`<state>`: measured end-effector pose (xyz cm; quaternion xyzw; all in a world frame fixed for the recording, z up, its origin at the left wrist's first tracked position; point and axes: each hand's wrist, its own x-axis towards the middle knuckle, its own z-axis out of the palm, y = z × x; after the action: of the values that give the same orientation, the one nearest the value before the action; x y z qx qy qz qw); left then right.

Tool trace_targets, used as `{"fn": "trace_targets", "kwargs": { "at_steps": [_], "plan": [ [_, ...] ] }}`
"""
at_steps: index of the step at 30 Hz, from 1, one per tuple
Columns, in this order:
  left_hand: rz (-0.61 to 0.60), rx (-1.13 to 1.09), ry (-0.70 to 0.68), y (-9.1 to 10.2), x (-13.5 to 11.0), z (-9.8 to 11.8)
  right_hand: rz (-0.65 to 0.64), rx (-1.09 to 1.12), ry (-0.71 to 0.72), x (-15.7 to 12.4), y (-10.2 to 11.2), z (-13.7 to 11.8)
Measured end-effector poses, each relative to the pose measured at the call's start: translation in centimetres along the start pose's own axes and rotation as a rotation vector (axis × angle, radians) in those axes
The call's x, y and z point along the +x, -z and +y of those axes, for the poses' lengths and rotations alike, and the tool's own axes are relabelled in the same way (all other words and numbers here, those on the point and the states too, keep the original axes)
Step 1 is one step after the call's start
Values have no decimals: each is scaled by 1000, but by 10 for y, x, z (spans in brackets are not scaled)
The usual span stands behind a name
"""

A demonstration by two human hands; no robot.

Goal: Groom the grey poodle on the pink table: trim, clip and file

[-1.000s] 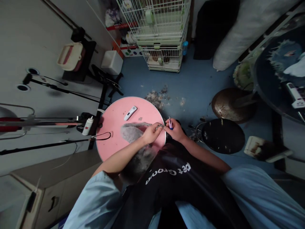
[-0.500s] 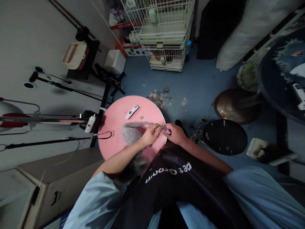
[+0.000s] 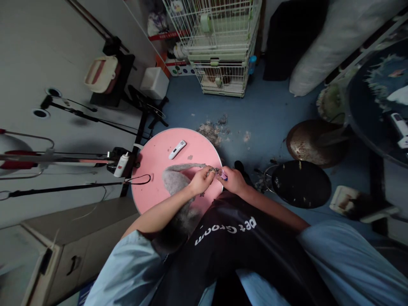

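A grey animal with close-cut fur (image 3: 174, 180) is on the round pink table (image 3: 149, 148), partly hidden by my left arm and the apron. Its kind cannot be made out. One thin limb reaches to the right along the tabletop. My left hand (image 3: 202, 179) is closed on the furry end of that limb near the table's right edge. Close beside it, my right hand (image 3: 232, 180) is closed around a small purple-and-blue tool (image 3: 224, 175), mostly covered by my fingers. The tool's tip is at or very near the limb. A white hair clipper (image 3: 177, 149) lies farther back on the tabletop.
A black loop (image 3: 140, 179) hangs over the table's left side, beside a white bottle (image 3: 121, 165). Fur clippings (image 3: 212, 131) litter the blue floor behind. Wire cages (image 3: 223, 63) stand at the back. A black round stool (image 3: 301, 183) is at right.
My right hand has shifted slightly left, bringing the purple-and-blue tool nearer my left hand. My left hand keeps its hold, and the clipper lies where it was.
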<state>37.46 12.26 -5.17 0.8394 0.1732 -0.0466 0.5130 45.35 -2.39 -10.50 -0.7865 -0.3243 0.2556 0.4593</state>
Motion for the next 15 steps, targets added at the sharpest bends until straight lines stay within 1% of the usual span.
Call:
{"fn": "trace_targets", "kwargs": {
  "at_steps": [2, 4, 5, 7, 9, 12, 13, 15],
  "plan": [
    [-31, 6, 31, 0, 1, -3, 47, 176, -13, 2, -2, -2],
    [-96, -12, 90, 0, 3, -5, 59, 297, 13, 5, -4, -8],
    [-125, -27, 134, 1, 3, -6, 49, 307, 28, 6, -5, -11],
    [-135, -45, 247, 3, 2, -9, 21, 252, 42, 8, -8, -17],
    [-66, -34, 356, 6, 0, -12, 16, 209, 51, 9, -10, -23],
    [19, -58, 462, 7, -5, -17, -39, 218, 147, 11, -17, -29],
    [4, -107, 500, 5, -8, -17, -50, 211, 166, 12, -19, -31],
    [-78, -271, 573, 1, -13, -12, -61, 192, 171, 16, -25, -36]
  ]
}}
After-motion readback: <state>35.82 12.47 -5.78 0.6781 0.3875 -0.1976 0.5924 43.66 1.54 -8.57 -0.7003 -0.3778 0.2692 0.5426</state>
